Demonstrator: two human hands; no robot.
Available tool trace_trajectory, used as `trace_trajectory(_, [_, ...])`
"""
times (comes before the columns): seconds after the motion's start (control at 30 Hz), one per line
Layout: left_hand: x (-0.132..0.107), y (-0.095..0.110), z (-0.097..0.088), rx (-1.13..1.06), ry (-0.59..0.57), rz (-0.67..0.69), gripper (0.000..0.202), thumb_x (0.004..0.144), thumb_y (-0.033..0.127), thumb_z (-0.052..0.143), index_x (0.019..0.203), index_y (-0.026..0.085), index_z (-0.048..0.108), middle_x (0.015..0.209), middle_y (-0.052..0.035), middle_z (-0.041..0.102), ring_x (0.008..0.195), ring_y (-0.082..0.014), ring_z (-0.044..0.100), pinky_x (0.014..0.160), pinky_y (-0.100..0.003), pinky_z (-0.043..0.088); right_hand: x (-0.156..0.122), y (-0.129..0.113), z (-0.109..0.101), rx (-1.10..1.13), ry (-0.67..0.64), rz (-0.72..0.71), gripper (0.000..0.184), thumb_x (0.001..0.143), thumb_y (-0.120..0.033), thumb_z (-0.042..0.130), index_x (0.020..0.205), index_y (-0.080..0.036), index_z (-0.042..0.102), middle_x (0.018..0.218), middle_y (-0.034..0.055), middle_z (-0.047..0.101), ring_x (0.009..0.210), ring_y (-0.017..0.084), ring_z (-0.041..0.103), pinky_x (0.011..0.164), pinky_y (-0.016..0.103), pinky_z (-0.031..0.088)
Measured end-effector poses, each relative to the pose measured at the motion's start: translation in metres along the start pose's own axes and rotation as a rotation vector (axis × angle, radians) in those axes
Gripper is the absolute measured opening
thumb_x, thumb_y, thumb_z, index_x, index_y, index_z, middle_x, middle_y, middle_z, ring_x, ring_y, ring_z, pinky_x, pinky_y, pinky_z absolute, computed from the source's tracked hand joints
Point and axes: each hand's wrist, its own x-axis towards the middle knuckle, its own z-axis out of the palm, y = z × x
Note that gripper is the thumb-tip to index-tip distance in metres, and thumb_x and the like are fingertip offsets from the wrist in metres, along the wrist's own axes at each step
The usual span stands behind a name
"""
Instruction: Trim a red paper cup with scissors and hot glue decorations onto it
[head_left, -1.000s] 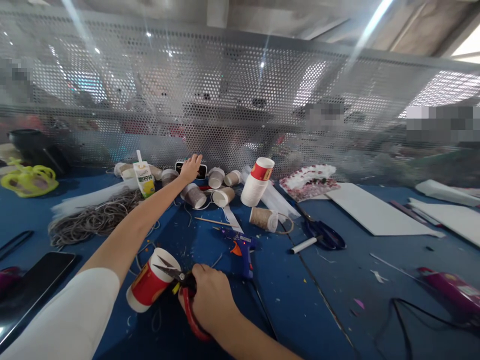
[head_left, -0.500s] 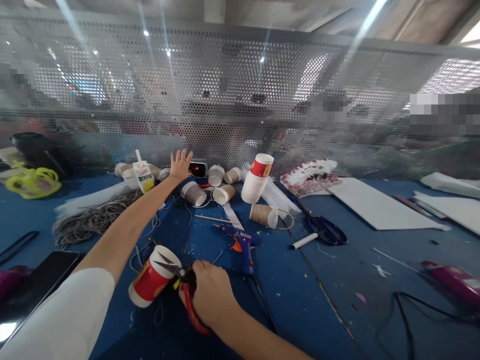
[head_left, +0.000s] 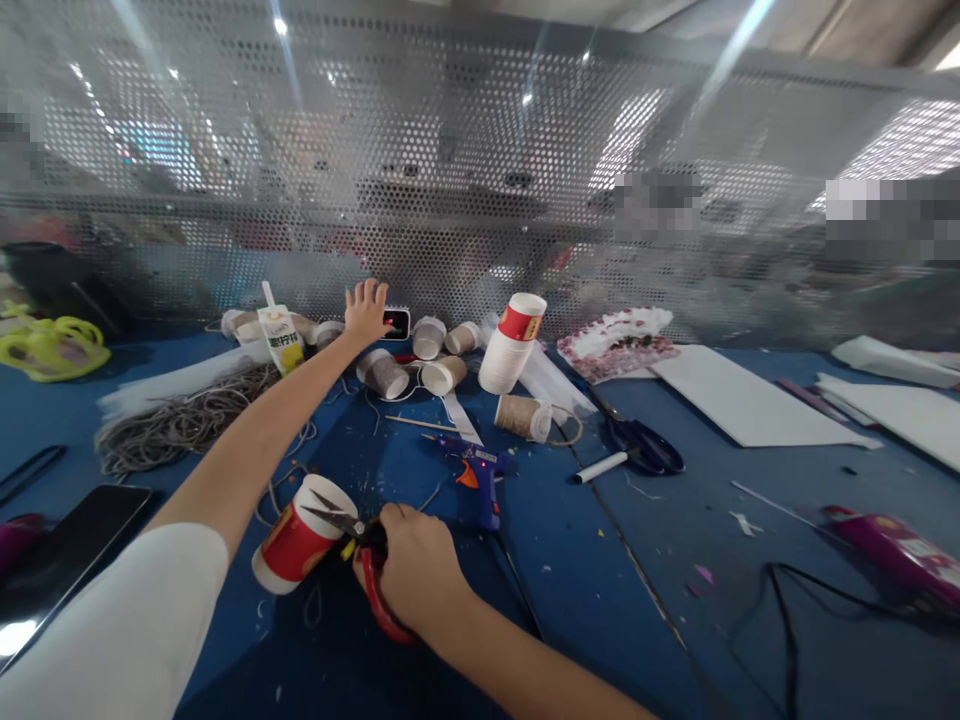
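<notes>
My right hand (head_left: 420,565) is closed around the red and black handles of the scissors (head_left: 381,590), whose slightly parted blades lie over the mouth of a red and white paper cup (head_left: 300,545). That cup lies tilted on the blue table. Far across the table, my left arm is stretched out, and my left hand (head_left: 366,310) is open at a small phone (head_left: 396,323) with a lit screen. Whether the fingers touch the phone I cannot tell. Below it lie several twine-wrapped cups (head_left: 383,373). A blue hot glue gun (head_left: 480,470) rests right of the scissors.
A stack of paper cups (head_left: 510,350) stands mid-table, near blue scissors (head_left: 645,445) and a white marker (head_left: 602,467). Grey yarn (head_left: 180,425) and a drink carton (head_left: 281,340) lie left. White boards (head_left: 750,400) and a purple glue gun (head_left: 892,550) are right. A perforated metal screen (head_left: 465,150) stands behind.
The view has tilted down slightly. My left hand's fingers have come closer together beside the phone. My right hand still grips the scissors over the cup.
</notes>
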Motion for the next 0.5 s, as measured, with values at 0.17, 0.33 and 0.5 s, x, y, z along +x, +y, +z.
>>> trace_trajectory(0.17, [-0.016, 0.001, -0.043, -0.115, 0.007, -0.086, 0.045, 0.079, 0.022, 0.056, 0.117, 0.009, 0.036, 0.122, -0.0178, 0.04, 0.118, -0.0299, 0.041, 0.098, -0.04, 0.035, 0.001, -0.001, 0.001, -0.021, 0.047, -0.018, 0.025, 0.077, -0.035, 0.05, 0.089, -0.015, 0.06, 0.083, 0.0097, 0.067, 0.077, 0.023, 0.063, 0.062, 0.028, 0.04])
trace_trajectory(0.33, [-0.091, 0.008, -0.108, -0.213, -0.017, -0.151, 0.028, 0.093, 0.029, 0.028, 0.113, 0.013, 0.039, 0.108, -0.0111, 0.051, 0.104, -0.0217, 0.053, 0.089, -0.037, 0.043, 0.003, -0.001, 0.0, -0.044, 0.097, -0.038, 0.025, 0.076, -0.037, 0.053, 0.086, -0.016, 0.06, 0.082, 0.0074, 0.067, 0.076, 0.02, 0.062, 0.062, 0.026, 0.038])
trace_trajectory(0.5, [-0.211, 0.003, -0.166, -0.429, -0.42, -0.028, 0.053, 0.082, 0.049, 0.044, 0.128, 0.024, 0.034, 0.125, -0.0093, 0.049, 0.114, -0.0261, 0.05, 0.09, -0.035, 0.046, 0.007, 0.0, 0.001, -0.056, 0.1, -0.038, 0.02, 0.078, -0.034, 0.052, 0.082, -0.016, 0.06, 0.08, 0.0086, 0.067, 0.075, 0.02, 0.062, 0.06, 0.026, 0.036])
